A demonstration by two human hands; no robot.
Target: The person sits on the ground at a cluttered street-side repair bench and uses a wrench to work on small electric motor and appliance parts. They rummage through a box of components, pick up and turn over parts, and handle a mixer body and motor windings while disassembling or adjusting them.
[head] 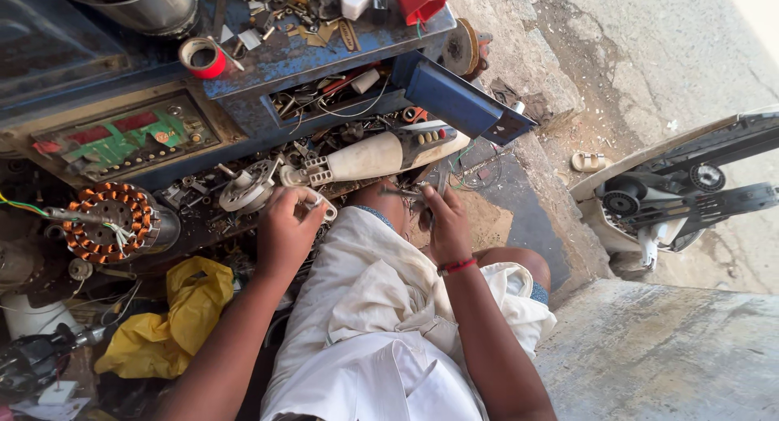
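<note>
At centre frame, the left hand grips the grilled end of a cream plastic appliance body resting on the cluttered bench; the right hand pinches a thin metal tool. Likely light, rigid and smooth, the body is best held at its narrow neck. Red tape roll lies upper left; yellow bag lower left.

Steel pot and scooter cut off by frame edges; small part under left hand hidden; tool in right hand indistinct.
</note>
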